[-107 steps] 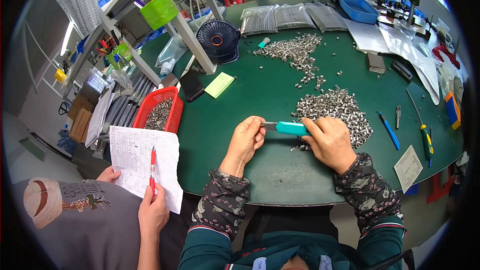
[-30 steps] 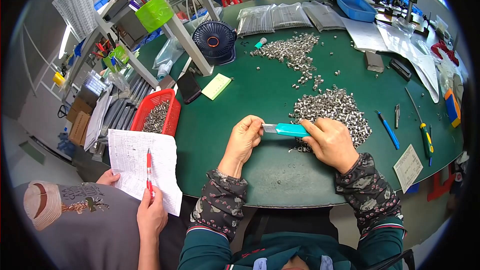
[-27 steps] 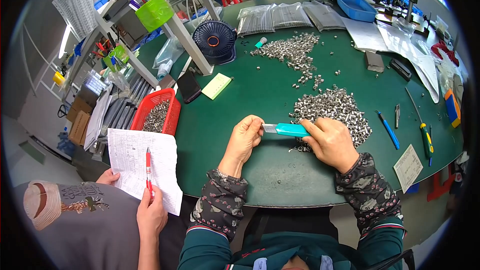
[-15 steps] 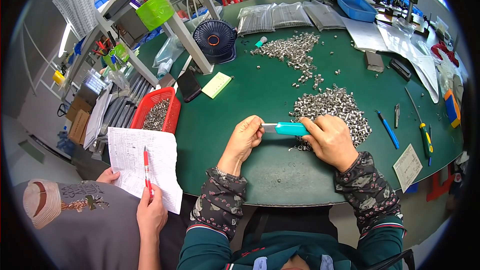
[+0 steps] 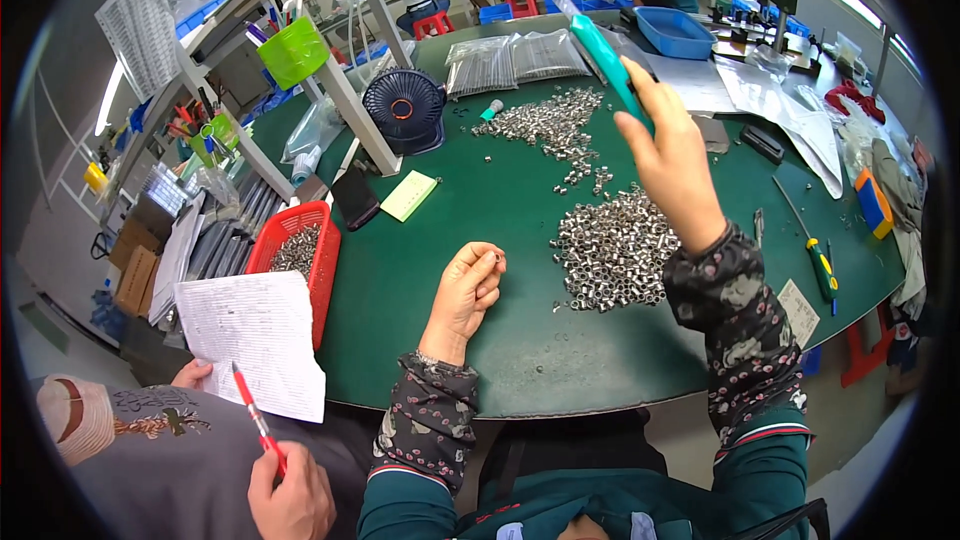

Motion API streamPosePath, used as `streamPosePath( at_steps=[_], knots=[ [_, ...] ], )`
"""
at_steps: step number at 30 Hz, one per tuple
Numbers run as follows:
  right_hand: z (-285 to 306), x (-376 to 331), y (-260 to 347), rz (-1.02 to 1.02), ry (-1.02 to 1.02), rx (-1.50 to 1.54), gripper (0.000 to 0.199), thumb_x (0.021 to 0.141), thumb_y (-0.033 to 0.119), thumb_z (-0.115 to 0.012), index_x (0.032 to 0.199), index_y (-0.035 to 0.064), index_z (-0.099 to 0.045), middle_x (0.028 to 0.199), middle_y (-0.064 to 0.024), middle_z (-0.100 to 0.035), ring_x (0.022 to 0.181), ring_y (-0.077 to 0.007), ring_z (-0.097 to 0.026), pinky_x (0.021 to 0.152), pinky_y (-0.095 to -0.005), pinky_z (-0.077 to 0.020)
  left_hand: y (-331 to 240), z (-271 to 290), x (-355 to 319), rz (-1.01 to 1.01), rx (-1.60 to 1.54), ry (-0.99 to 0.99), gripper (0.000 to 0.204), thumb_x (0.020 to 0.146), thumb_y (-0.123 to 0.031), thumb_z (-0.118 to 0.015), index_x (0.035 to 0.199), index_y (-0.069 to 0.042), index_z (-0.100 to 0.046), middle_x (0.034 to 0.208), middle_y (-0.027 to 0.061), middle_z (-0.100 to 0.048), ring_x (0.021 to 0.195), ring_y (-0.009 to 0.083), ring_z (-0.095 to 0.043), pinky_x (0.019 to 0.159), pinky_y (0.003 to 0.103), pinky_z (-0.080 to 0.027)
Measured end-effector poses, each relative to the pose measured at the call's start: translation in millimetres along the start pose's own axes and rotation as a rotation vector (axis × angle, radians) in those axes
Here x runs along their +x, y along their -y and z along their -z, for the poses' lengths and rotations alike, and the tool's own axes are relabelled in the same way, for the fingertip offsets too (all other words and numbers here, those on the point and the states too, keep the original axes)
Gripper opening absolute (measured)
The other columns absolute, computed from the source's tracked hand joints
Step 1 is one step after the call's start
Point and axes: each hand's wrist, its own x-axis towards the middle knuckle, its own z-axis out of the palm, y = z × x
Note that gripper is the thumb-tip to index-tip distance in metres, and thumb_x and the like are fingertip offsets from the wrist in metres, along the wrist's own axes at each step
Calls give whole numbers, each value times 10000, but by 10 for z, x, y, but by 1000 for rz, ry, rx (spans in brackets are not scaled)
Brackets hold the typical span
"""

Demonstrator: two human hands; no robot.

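Above a green table (image 5: 420, 260), the right hand (image 5: 665, 145) firmly grasps a teal-handled knife (image 5: 608, 60), blade pointing away; beside the nearer heap, on its left, the left hand (image 5: 463, 292) is pinched closed, anything between its fingertips too small to tell; plenty seems left to handle, though how much is finished cannot be told; counted: one knife, two heaps of metal rings (image 5: 615, 255), individually uncountable, and one red basket (image 5: 325, 285) holding small metal parts (image 5: 296, 250).

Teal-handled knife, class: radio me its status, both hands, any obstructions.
Right hand gripping teal-handled knife, held up. Left hand pinched closed, contents unclear. Metal pieces piled nearby; nothing seen blocking the knife.
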Motion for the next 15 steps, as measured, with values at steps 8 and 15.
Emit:
streamPosePath(
  at_steps=[8,15],
  knots=[
    [-86,-781,28,-12,348,-79,411,793,166,-590,1193,134,-497,751,-98,-496,658,-281,-541,565,-379,-423,16,41,37,-88,-99,-47,80,892,-126,-519,946,-71,-536,773,13,-512,472,9,-313,364,135,-228],
    [-72,-1008,50,-43,542,50,323,791,207,-596,1103,128,-573,704,-83,-530,617,-269,-555,548,-370,-440,-37,70,28,-93,-128,-46,97,891,-125,-523,948,-53,-554,783,11,-519,474,8,-312,369,134,-234]
  ],
)
